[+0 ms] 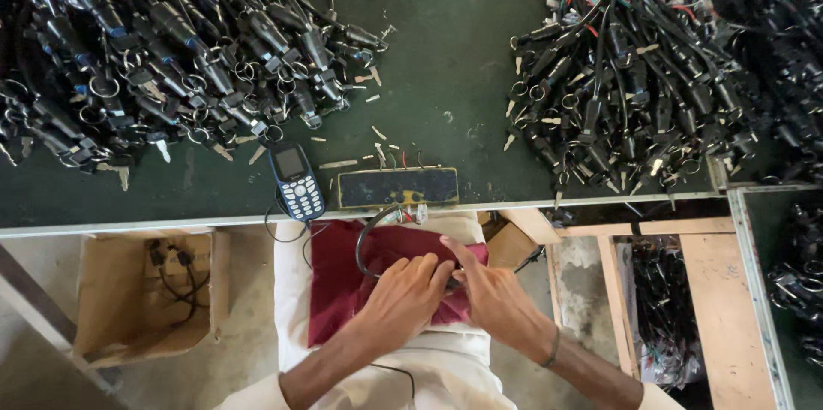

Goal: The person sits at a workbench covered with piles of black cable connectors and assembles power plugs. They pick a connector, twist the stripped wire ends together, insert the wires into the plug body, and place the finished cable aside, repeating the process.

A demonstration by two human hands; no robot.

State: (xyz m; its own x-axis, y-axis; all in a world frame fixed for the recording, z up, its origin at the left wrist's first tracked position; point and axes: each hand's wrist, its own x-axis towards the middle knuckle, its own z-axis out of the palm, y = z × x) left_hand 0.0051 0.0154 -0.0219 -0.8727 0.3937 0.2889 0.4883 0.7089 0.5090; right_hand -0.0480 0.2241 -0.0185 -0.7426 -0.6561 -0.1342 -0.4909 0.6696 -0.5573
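There is a single view, from a camera worn on the person's head, and it looks almost straight down. It sits close above the lap, so the left hand (403, 294) and the right hand (493, 294) fill the lower middle of the frame, with the forearms running in from the bottom edge. The far side of the view, toward the top, takes in the green table (437, 75), whose near edge crosses the frame from left to right at about mid-height. Below that edge the camera sees down past the knees to the floor, where a cardboard box (146, 290) lies at the left. No second view shares this scene.
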